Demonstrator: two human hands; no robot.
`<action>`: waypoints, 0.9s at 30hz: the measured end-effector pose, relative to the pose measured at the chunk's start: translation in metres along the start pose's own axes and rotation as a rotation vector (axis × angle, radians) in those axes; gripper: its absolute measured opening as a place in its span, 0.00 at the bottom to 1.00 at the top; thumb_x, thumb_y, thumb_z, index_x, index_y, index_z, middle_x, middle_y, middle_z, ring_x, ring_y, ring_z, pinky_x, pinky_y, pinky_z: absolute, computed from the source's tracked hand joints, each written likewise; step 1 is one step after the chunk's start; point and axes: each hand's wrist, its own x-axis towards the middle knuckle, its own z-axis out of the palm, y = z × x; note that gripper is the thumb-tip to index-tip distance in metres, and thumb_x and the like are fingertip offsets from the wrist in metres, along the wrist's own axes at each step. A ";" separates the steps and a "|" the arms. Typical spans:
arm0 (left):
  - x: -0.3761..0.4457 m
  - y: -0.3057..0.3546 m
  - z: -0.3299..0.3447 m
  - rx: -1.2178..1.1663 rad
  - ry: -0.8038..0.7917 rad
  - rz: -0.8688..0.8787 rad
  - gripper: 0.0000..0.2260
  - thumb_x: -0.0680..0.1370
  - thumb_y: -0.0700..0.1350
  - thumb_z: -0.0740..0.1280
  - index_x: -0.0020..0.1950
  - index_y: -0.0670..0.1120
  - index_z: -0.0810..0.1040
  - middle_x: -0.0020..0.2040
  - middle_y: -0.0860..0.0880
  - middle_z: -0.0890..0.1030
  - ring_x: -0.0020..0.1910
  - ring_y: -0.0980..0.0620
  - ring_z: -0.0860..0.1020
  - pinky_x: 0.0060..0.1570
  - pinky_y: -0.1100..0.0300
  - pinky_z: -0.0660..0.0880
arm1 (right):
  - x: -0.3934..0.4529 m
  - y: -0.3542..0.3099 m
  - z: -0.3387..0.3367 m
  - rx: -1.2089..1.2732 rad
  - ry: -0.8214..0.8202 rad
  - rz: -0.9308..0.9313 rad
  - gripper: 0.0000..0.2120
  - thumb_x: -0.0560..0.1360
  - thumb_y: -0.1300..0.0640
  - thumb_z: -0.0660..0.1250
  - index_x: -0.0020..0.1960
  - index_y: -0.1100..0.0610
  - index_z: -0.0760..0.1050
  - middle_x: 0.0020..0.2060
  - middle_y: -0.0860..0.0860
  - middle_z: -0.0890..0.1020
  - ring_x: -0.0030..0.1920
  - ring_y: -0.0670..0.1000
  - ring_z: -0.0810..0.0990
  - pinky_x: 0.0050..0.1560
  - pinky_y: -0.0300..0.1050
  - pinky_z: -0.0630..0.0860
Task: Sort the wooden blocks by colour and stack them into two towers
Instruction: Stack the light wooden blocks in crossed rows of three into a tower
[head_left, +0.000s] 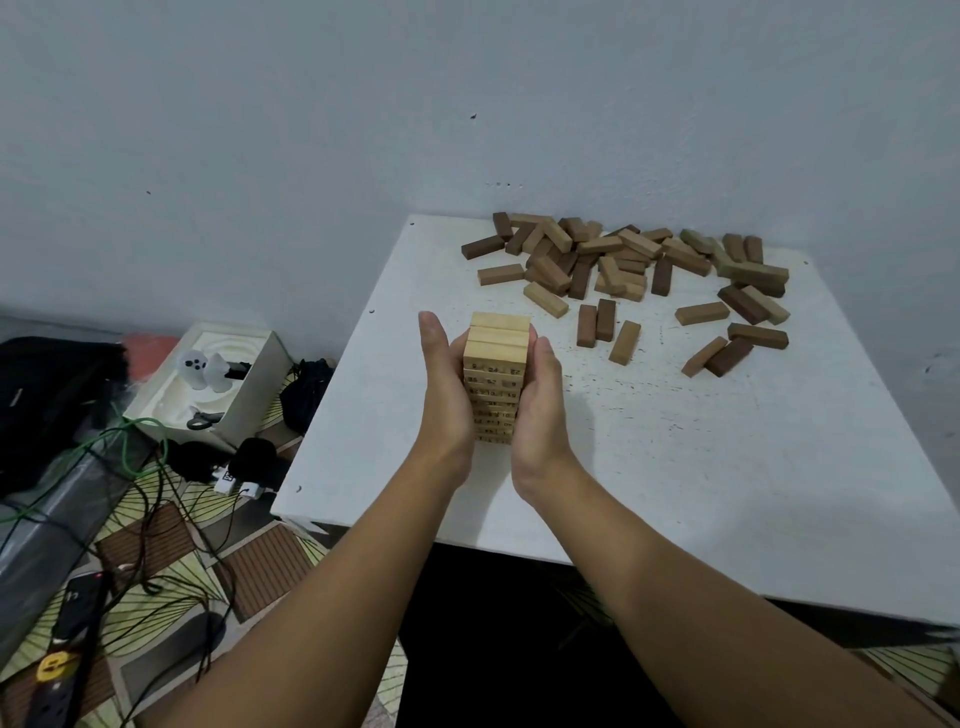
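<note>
A tower of pale wooden blocks (494, 364), several layers high with printed numbers on its front, stands near the left side of the white table (675, 467). My left hand (441, 389) presses flat against the tower's left side, fingers straight. My right hand (540, 400) presses against its right side, fingers wrapped a little round the upper layers. A loose heap of brown blocks (623, 260), both mid-brown and dark brown, lies along the back of the table by the wall.
Scattered single brown blocks (727, 343) lie right of the tower. Left of the table, on the patterned floor, sit an open white box (208, 379), a black bag (47, 395), tangled cables (156, 499) and a power strip (62, 670).
</note>
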 end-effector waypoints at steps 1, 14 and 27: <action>0.000 0.000 0.001 -0.008 0.005 -0.008 0.40 0.82 0.69 0.39 0.61 0.48 0.85 0.54 0.47 0.88 0.56 0.50 0.86 0.59 0.54 0.77 | 0.000 0.000 0.000 -0.008 0.010 -0.003 0.35 0.87 0.42 0.41 0.42 0.38 0.87 0.45 0.44 0.88 0.49 0.42 0.86 0.48 0.36 0.79; 0.004 -0.002 0.003 -0.021 0.024 -0.030 0.37 0.83 0.69 0.42 0.58 0.48 0.85 0.53 0.49 0.88 0.54 0.53 0.86 0.50 0.64 0.77 | 0.005 0.005 -0.001 0.015 0.032 -0.014 0.29 0.87 0.44 0.44 0.60 0.55 0.81 0.48 0.48 0.88 0.51 0.46 0.86 0.46 0.36 0.80; 0.018 0.010 -0.051 0.141 0.148 0.069 0.43 0.75 0.75 0.40 0.70 0.50 0.79 0.65 0.53 0.83 0.68 0.54 0.77 0.77 0.44 0.64 | 0.006 -0.008 -0.048 -0.330 0.092 -0.154 0.27 0.85 0.38 0.46 0.82 0.43 0.58 0.80 0.40 0.61 0.79 0.40 0.58 0.81 0.48 0.50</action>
